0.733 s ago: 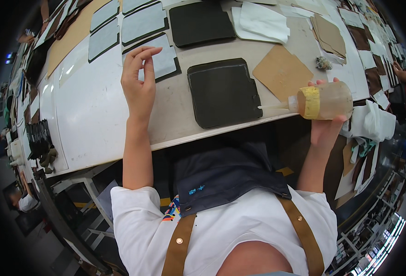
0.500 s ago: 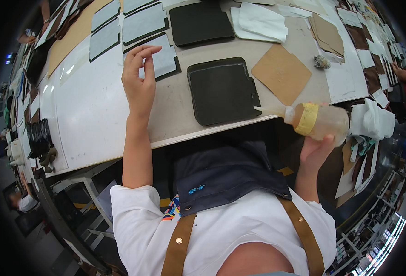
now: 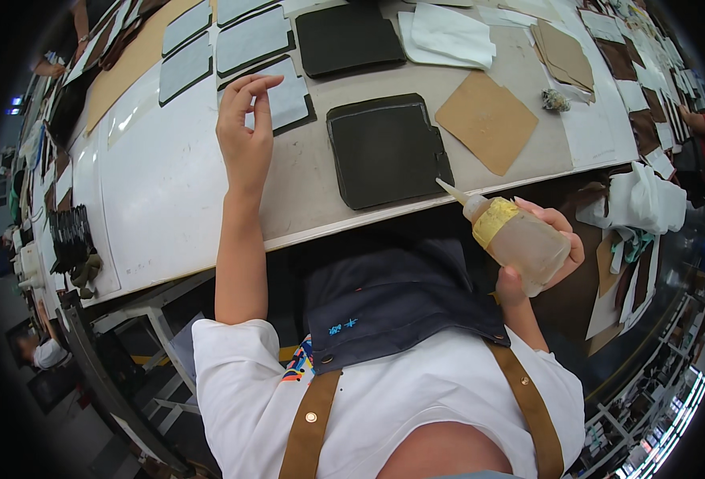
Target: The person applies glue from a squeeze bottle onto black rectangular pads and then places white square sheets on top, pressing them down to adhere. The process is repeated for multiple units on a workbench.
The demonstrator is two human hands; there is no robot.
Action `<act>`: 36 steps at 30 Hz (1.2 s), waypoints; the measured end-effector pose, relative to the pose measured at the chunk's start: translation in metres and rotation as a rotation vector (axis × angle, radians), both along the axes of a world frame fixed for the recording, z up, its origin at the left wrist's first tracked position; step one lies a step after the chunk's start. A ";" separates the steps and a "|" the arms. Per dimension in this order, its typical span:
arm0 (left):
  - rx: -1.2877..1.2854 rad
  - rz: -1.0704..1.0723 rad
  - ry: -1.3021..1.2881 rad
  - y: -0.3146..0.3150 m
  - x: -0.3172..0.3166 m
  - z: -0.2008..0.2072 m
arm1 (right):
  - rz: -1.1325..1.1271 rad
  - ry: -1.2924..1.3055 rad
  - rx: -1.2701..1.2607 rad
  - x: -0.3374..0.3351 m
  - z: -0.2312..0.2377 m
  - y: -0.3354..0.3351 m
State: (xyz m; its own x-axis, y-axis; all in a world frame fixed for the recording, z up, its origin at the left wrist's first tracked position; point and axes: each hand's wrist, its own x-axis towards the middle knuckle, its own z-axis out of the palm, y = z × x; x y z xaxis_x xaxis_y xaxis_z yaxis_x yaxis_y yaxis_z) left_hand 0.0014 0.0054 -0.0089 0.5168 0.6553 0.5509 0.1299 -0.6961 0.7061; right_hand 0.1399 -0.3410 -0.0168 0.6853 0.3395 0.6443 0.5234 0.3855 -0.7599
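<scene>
My right hand (image 3: 560, 231) is wrapped around a cloudy squeeze bottle (image 3: 532, 251) with a yellow band and a pointed nozzle. The bottle tilts toward the table, its nozzle tip at the lower right corner of a black panel (image 3: 384, 152); whether it touches cannot be told. A thin shiny line runs along parts of the panel's edge. Left of that panel, my left hand (image 3: 245, 124) is raised with loosely bent fingers and nothing in them. It partly covers a black piece with a pale grey sheet (image 3: 289, 104) on top.
Several similar grey-topped pieces (image 3: 253, 40) lie at the back left. Behind the panel lie another black panel (image 3: 348, 40) and white cloths (image 3: 452, 36). A tan square (image 3: 488, 120), brown pieces (image 3: 564, 56) and a small crumpled lump (image 3: 554, 100) lie to the right. Other people's hands show at the edges.
My right hand has brought the bottle left and nearer to me, turning it so the nozzle points up and left at the panel's corner. My left hand has barely moved.
</scene>
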 end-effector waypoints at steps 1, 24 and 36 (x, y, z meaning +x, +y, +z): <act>-0.001 -0.001 0.001 0.000 0.000 0.000 | 0.017 -0.028 -0.007 0.000 0.000 0.001; 0.017 0.012 0.001 0.001 -0.001 -0.001 | 0.457 -0.057 0.021 -0.028 0.000 0.060; 0.026 0.016 0.037 -0.007 0.004 0.006 | -0.752 0.255 -0.508 0.150 -0.049 -0.004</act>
State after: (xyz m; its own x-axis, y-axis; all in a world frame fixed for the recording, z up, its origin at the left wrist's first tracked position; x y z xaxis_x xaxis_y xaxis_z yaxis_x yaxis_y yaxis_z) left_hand 0.0056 -0.0015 -0.0029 0.5270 0.6492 0.5486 0.1668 -0.7119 0.6822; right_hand 0.2897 -0.3446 -0.0660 0.9386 -0.0504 0.3412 0.2951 -0.3948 -0.8701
